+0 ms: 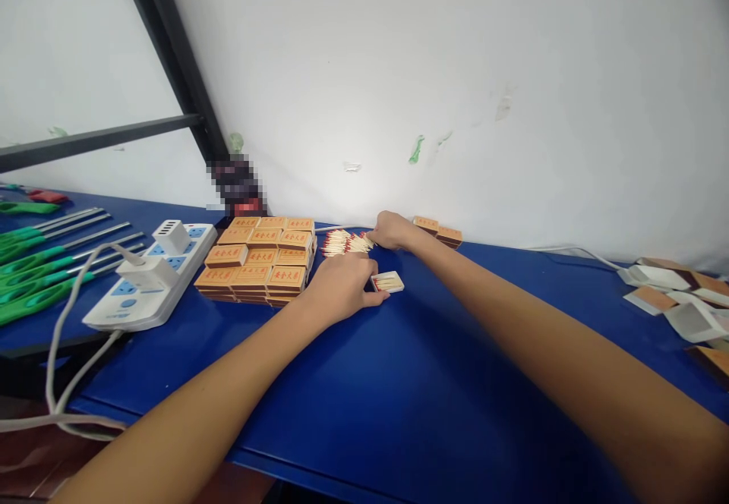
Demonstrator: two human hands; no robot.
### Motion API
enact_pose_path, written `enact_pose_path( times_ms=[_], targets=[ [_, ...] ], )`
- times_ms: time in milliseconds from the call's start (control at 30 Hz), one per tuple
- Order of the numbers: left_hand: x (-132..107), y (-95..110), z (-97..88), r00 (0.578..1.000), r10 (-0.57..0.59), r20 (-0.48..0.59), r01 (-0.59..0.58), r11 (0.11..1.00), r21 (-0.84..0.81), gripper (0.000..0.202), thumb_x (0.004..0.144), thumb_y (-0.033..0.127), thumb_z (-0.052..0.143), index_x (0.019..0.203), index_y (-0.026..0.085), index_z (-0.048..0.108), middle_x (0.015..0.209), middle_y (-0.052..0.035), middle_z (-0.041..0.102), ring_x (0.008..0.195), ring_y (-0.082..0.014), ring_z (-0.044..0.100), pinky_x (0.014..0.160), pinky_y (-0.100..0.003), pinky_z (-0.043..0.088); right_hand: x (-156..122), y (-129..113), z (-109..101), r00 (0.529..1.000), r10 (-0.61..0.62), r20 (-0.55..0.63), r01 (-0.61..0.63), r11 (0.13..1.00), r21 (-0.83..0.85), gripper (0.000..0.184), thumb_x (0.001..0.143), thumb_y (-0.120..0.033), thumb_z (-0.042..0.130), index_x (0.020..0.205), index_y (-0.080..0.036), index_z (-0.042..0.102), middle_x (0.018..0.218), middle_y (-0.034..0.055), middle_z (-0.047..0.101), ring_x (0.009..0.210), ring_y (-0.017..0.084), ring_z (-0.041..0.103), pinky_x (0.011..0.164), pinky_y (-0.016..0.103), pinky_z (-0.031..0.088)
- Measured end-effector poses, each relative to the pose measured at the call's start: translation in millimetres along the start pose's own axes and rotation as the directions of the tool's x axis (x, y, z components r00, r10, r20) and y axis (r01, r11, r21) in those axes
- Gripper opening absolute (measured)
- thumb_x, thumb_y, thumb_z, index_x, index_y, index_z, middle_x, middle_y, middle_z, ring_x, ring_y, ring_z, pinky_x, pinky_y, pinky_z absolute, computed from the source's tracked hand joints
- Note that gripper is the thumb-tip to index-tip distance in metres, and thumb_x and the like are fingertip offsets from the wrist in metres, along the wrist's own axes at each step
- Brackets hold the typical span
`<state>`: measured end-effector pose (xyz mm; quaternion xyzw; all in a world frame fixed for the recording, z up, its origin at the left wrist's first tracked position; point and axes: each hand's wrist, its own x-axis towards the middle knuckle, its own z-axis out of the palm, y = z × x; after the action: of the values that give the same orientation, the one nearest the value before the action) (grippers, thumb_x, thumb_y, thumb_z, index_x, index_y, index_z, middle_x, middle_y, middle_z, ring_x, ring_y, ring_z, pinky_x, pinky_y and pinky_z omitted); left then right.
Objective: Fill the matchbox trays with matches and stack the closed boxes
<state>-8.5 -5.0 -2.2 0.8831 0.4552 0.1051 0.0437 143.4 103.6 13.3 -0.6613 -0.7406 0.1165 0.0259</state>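
Observation:
My left hand (342, 285) rests on the blue table (399, 382) with its fingers closed on a small open matchbox tray (388, 282) that has matches in it. Farther back, my right hand (392, 231) is curled at the right end of a loose pile of matches (345, 243), its fingers pinched on some of them. A block of stacked orange matchboxes (259, 259) stands just left of the pile.
Two orange matchboxes (438, 231) lie behind my right hand by the white wall. Empty box sleeves and trays (677, 295) are scattered at the far right. A white power strip (153, 275) with plugs and green-handled tools (39, 261) lie at the left.

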Motion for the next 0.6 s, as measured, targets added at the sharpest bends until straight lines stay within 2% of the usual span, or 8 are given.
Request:
enact_pose_path(
  times_ms=[200, 333, 400, 500, 600],
  targets=[
    [-0.2, -1.0, 0.3, 1.000, 0.010, -0.006, -0.010, 1.000, -0.009, 0.028, 0.090, 0.046, 0.073, 0.098, 0.020, 0.073, 0.101, -0.0074, 0.076, 0.088, -0.0248, 0.071, 0.072, -0.032, 0.050, -28.0, 16.5, -3.5, 0.997, -0.061, 0.055, 0.061, 0.998, 0.006, 0.023, 0.092, -0.032, 0.066, 0.084, -0.012, 0.074, 0.068, 0.0097, 0.071, 0.058, 0.018, 0.060, 0.052, 0.029, 0.037],
    [-0.6, 0.7, -0.5, 0.999, 0.038, 0.001, -0.038, 0.999, -0.018, 0.028, 0.089, 0.046, 0.074, 0.096, 0.019, 0.073, 0.097, -0.0071, 0.076, 0.089, -0.0254, 0.071, 0.072, -0.032, 0.049, -52.3, 40.3, -0.7, 0.990, -0.120, 0.070, 0.118, 0.992, 0.035, 0.029, 0.093, -0.030, 0.065, 0.068, -0.016, 0.069, 0.063, 0.0048, 0.067, 0.059, 0.016, 0.058, 0.053, 0.028, 0.035],
    [-0.8, 3.5, -1.1, 0.997, 0.077, 0.014, -0.077, 0.996, -0.036, 0.028, 0.089, 0.046, 0.075, 0.096, 0.019, 0.073, 0.096, -0.0063, 0.076, 0.089, -0.0245, 0.070, 0.073, -0.032, 0.048, -65.9, 53.7, 1.9, 0.988, -0.145, 0.046, 0.143, 0.988, 0.057, 0.026, 0.093, -0.029, 0.064, 0.071, -0.017, 0.070, 0.070, 0.0043, 0.072, 0.066, 0.016, 0.062, 0.057, 0.027, 0.037],
    [-1.4, 9.7, -1.2, 0.988, 0.151, 0.032, -0.148, 0.986, -0.077, 0.028, 0.089, 0.045, 0.075, 0.097, 0.019, 0.075, 0.096, -0.0055, 0.076, 0.087, -0.0227, 0.069, 0.073, -0.031, 0.047, -85.4, 70.5, 7.2, 0.989, -0.148, -0.025, 0.150, 0.985, 0.084, 0.018, 0.096, -0.031, 0.061, 0.088, -0.018, 0.071, 0.087, 0.0050, 0.077, 0.076, 0.017, 0.065, 0.062, 0.026, 0.040],
    [-2.0, 14.7, 0.8, 0.980, 0.197, 0.025, -0.193, 0.974, -0.118, 0.026, 0.089, 0.044, 0.076, 0.098, 0.020, 0.075, 0.095, -0.0043, 0.075, 0.087, -0.0211, 0.068, 0.073, -0.031, 0.046, -98.6, 80.5, 15.9, 0.986, -0.138, -0.096, 0.151, 0.979, 0.137, 0.018, 0.096, -0.035, 0.063, 0.096, -0.018, 0.070, 0.089, 0.0050, 0.076, 0.075, 0.017, 0.064, 0.063, 0.026, 0.040]
  ],
)
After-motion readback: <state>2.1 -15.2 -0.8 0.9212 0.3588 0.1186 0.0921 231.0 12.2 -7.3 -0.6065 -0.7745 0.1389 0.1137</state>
